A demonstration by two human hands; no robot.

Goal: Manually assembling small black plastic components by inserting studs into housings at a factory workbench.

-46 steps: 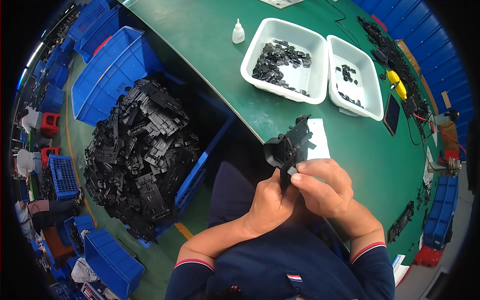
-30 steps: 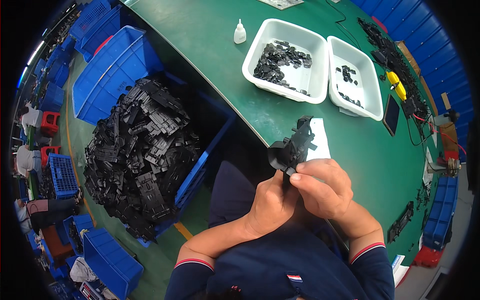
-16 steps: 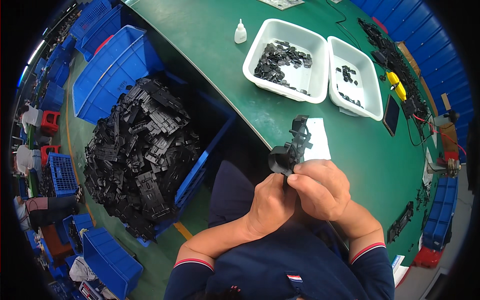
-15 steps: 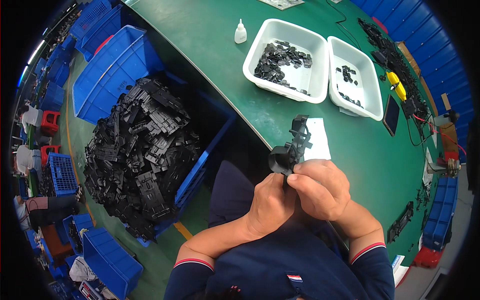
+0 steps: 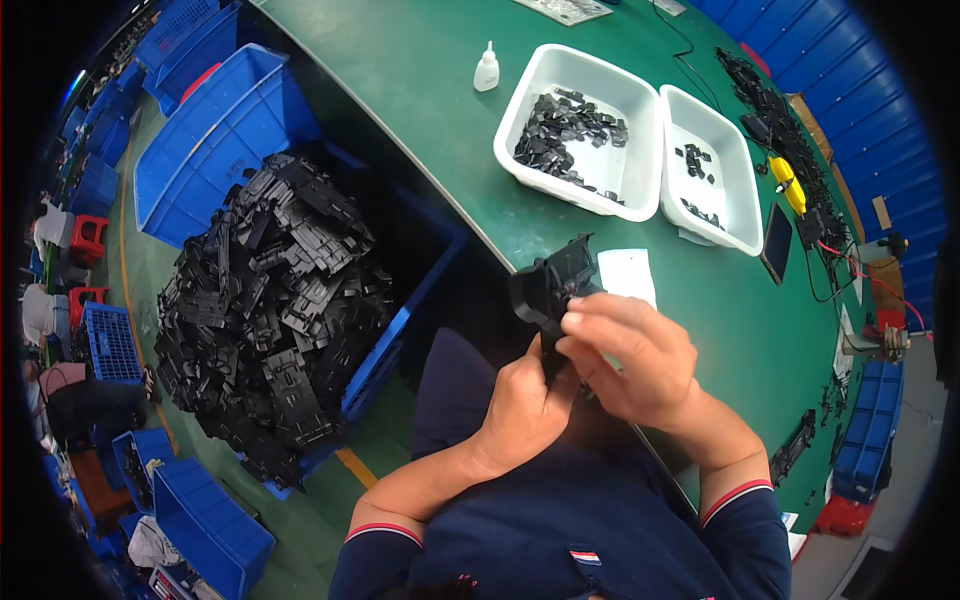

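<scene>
A black moulded plastic part [image 5: 553,283], with a curved cup-like end and a flat plate, is held up just past the table's near edge. My left hand [image 5: 527,405] is closed around its lower end. At its right side, the thumb and fingertips of my right hand [image 5: 635,360] grip the part near its middle; whether a smaller piece sits between them is hidden. Behind the part lies a white sheet of paper [image 5: 628,276] on the green table [image 5: 420,150]. Two white trays [image 5: 650,130] with small black pieces [image 5: 560,135] stand farther back.
To my left, a blue crate [image 5: 385,350] is heaped with black plastic parts [image 5: 285,310], beside another blue bin [image 5: 215,140]. A white squeeze bottle [image 5: 486,70] stands left of the trays. On the right lie a phone [image 5: 777,243], a yellow tool [image 5: 788,185] and cables.
The black part has turned, showing more of its flat plate, and shifted slightly left. My right fingers have moved up along it and spread somewhat. My left hand keeps its grip.
</scene>
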